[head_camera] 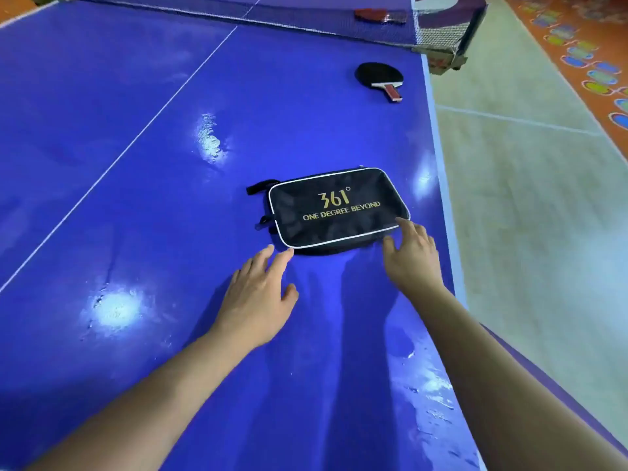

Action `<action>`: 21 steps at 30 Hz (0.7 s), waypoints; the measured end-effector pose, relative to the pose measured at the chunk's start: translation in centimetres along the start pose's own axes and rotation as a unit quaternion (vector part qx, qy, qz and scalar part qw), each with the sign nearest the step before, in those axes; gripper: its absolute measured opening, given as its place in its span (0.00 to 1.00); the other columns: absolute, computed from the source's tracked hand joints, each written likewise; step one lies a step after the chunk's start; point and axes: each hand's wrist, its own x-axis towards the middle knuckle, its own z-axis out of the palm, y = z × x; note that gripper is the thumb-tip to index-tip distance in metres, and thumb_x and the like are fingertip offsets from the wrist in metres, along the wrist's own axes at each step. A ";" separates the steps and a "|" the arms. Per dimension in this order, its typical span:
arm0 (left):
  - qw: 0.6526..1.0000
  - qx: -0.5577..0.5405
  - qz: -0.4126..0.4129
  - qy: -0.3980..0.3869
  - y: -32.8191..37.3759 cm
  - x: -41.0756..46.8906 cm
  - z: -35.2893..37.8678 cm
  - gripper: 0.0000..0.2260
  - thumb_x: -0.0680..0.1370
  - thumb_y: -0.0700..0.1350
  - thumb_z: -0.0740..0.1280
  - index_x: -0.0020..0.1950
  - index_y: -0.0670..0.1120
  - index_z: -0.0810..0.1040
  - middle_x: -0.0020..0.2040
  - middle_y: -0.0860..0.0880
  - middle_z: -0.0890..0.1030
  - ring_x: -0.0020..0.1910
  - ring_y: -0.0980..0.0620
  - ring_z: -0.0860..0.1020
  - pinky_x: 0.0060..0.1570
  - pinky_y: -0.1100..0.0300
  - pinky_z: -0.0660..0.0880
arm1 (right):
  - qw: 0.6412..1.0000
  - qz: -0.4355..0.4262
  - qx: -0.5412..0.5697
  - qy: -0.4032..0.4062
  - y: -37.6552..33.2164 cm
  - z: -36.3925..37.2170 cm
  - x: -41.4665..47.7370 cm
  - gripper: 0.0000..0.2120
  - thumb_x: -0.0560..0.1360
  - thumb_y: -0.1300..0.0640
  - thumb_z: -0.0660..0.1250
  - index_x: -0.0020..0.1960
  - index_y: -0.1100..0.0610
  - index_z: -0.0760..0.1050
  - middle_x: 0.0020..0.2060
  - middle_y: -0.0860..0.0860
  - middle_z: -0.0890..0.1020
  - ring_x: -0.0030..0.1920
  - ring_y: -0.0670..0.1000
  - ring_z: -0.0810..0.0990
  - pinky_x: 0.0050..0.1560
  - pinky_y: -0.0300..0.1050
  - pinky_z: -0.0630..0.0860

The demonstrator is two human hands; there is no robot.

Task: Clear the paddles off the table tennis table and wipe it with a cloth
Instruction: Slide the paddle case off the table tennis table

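Two paddles in my view. The black-faced paddle [379, 76] lies flat on the blue table [136, 164] near its right edge, short of the net [306, 22]. The red paddle [372, 14] lies beyond the net. A black zip case [336, 209] rests nearer me. I see the left hand [258, 294] with fingers straight, tips at the case's near left corner; contact unclear. The right hand [413, 256] is relaxed, fingertips on the near right corner. Neither grips anything.

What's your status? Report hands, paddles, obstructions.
Both open: left hand beside the case, right hand touching its corner. Black paddle by the net, red paddle beyond it. Nothing blocking.
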 end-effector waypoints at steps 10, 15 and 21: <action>1.000 0.001 -0.021 0.016 -0.8 5.4 1.8 0.26 0.84 0.52 0.59 0.81 0.49 0.59 0.77 0.44 0.67 0.76 0.44 0.62 0.73 0.51 0.59 | 0.993 0.098 0.067 0.002 0.9 1.7 8.3 0.18 0.81 0.55 0.59 0.69 0.59 0.71 0.67 0.60 0.74 0.64 0.63 0.74 0.56 0.52 0.71; 0.989 -0.137 -0.056 -0.004 -0.4 5.8 1.4 0.25 0.83 0.47 0.61 0.81 0.52 0.61 0.71 0.47 0.73 0.74 0.46 0.63 0.71 0.52 0.61 | 0.962 0.189 0.196 0.011 1.4 1.4 9.9 0.08 0.78 0.59 0.64 0.54 0.59 0.79 0.46 0.58 0.76 0.41 0.59 0.74 0.41 0.48 0.72; 0.973 -0.214 -0.082 -0.012 -0.4 6.0 0.6 0.25 0.83 0.45 0.61 0.81 0.54 0.62 0.77 0.50 0.67 0.75 0.48 0.61 0.71 0.54 0.60 | 0.914 0.226 0.338 -0.002 2.0 0.8 9.3 0.07 0.78 0.63 0.66 0.43 0.57 0.81 0.38 0.56 0.78 0.35 0.55 0.73 0.36 0.47 0.72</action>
